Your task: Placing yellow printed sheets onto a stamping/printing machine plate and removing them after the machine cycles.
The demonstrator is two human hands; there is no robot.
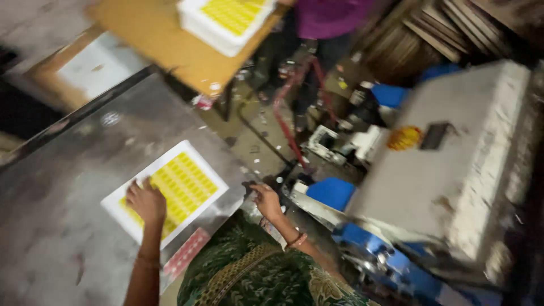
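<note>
Fingers of my left hand (146,201) lie spread and flat on the printed sheet (165,192), pressing it, not gripping. That sheet, white-bordered with a grid of yellow labels, rests on the dull grey metal bench (62,226), near its front edge. My right hand (266,199) hangs off the sheet's right side beyond the bench edge, fingers loosely curled, holding nothing I can make out. To do this well, I judge I should keep the palm flat so the thin paper doesn't buckle. Far above the sheet, a similar stack (226,20) sits on a wooden board (170,42).
</note>
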